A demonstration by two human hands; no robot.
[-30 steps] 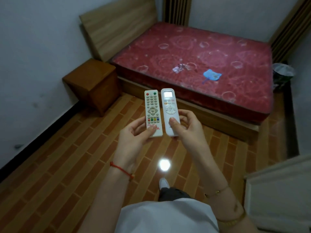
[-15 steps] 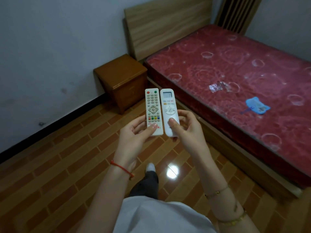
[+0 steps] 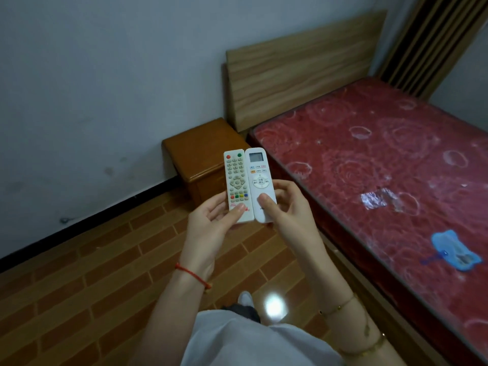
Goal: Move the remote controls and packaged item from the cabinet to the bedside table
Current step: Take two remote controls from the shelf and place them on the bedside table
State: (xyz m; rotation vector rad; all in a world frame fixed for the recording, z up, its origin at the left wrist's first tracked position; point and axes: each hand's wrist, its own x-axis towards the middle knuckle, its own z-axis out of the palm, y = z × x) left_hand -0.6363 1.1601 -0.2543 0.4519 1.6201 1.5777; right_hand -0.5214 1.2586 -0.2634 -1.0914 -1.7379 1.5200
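Note:
My left hand (image 3: pixel 214 223) holds a white TV remote (image 3: pixel 235 182) with many small coloured buttons, thumb pressed on its lower end. My right hand (image 3: pixel 286 207) holds a white air-conditioner remote (image 3: pixel 260 178) with a small screen at its top. The two remotes stand side by side, touching, upright in front of me. Just beyond them sits the brown wooden bedside table (image 3: pixel 200 151), against the wall beside the bed. Its top is bare. No packaged item is in either hand.
A bed with a red patterned mattress (image 3: pixel 383 167) and wooden headboard (image 3: pixel 298 64) fills the right side. A crumpled clear wrapper (image 3: pixel 376 199) and a blue object (image 3: pixel 454 250) lie on it. Brick-patterned floor (image 3: pixel 92 281) stretches left to the grey wall.
The view has swung right to left and closer: the bedside table has come from the far left to directly behind the remotes. Both hands keep the same hold.

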